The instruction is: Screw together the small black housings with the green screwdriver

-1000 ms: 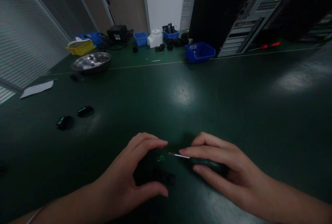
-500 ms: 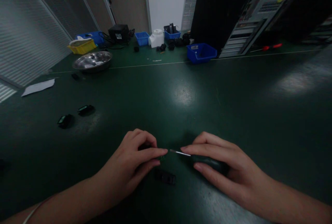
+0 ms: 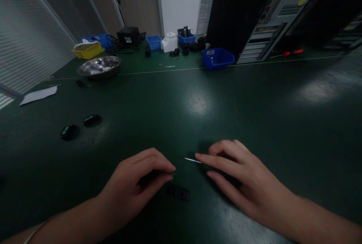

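My left hand is closed in a pinch of thumb and index finger, with a bit of something small and green at the fingertips. Just below those fingertips a dark, oblong plastic part lies on the green table. To the right, my right hand is curled around a screwdriver. Its thin metal shaft points left toward my left hand without touching it, and its handle is mostly hidden beneath my fingers.
Two small black parts lie at the left. Farther back stand a metal bowl, a yellow bin, a blue bin, a white device and a computer case. Paper lies far left.
My left fingers have drawn slightly left and closed together at the tips. My right fingers have shifted up and loosened somewhat, and the screwdriver tip sits a little higher. The whole view has moved slightly.
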`<act>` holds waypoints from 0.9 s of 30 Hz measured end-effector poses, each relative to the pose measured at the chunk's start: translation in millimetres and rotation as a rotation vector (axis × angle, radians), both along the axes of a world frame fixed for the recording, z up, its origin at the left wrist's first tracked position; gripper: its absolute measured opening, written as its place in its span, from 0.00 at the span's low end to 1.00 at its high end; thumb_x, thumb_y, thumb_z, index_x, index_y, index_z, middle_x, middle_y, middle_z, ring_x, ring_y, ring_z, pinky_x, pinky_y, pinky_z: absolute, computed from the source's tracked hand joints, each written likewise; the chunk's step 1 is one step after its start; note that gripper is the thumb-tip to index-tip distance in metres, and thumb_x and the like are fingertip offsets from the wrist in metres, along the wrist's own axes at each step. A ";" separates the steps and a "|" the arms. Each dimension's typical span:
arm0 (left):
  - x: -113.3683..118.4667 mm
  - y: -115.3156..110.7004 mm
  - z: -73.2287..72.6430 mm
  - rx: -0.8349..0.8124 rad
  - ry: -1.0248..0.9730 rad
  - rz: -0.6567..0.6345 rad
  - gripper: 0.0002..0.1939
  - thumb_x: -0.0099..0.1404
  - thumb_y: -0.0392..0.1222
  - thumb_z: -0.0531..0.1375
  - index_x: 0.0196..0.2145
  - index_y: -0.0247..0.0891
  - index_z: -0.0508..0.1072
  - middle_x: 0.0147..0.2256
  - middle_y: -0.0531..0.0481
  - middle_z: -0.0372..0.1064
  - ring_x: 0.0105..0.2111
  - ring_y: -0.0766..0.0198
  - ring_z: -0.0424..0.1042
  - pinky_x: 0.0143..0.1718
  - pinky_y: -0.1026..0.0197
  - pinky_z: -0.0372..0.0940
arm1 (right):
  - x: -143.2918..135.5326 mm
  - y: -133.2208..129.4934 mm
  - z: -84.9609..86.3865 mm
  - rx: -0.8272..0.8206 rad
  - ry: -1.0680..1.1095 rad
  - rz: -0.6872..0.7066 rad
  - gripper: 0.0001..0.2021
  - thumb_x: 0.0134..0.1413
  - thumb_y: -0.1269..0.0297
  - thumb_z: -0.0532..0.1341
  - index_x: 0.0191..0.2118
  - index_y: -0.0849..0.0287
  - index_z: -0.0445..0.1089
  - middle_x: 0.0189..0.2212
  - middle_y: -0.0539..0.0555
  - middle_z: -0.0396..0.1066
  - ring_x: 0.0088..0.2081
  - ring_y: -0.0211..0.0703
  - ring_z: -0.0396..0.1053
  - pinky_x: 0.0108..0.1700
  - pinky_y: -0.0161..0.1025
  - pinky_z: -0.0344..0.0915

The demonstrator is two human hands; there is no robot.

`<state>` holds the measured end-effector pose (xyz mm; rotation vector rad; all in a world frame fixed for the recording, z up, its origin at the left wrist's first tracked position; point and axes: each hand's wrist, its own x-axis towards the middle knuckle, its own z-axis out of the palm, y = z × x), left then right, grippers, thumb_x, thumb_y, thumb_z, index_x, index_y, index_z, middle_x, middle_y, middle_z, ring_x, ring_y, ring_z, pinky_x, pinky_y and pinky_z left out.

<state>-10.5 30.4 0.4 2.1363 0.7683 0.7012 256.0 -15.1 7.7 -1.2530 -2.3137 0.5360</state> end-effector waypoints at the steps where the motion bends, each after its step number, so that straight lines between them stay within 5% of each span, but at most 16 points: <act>1: 1.0 -0.9 0.3 0.003 -0.010 0.003 0.12 0.65 0.27 0.58 0.42 0.41 0.73 0.36 0.51 0.70 0.35 0.67 0.72 0.36 0.68 0.68 | -0.5 -0.2 0.8 0.034 -0.024 -0.004 0.19 0.61 0.71 0.56 0.57 0.54 0.66 0.44 0.57 0.66 0.42 0.47 0.65 0.40 0.46 0.63; 5: 5.3 -5.6 1.6 0.029 -0.044 -0.009 0.11 0.65 0.26 0.57 0.40 0.40 0.73 0.38 0.49 0.69 0.36 0.66 0.72 0.36 0.66 0.69 | -4.0 -4.1 3.9 0.109 0.020 0.027 0.16 0.59 0.72 0.58 0.53 0.56 0.69 0.44 0.58 0.67 0.44 0.49 0.65 0.42 0.48 0.62; 14: 15.8 -19.1 9.4 0.219 -0.098 -0.045 0.14 0.63 0.23 0.56 0.39 0.38 0.73 0.35 0.50 0.68 0.33 0.67 0.71 0.32 0.68 0.68 | -23.5 -20.4 8.9 -0.091 0.358 0.031 0.07 0.59 0.68 0.63 0.44 0.59 0.68 0.38 0.54 0.70 0.39 0.41 0.68 0.39 0.37 0.66; 27: 17.3 -28.8 20.3 0.385 -0.122 -0.133 0.11 0.62 0.23 0.55 0.37 0.35 0.71 0.32 0.48 0.68 0.32 0.64 0.68 0.33 0.63 0.67 | -37.6 -25.1 14.7 -0.058 0.412 0.097 0.07 0.59 0.72 0.62 0.43 0.59 0.68 0.35 0.54 0.72 0.37 0.41 0.68 0.40 0.39 0.65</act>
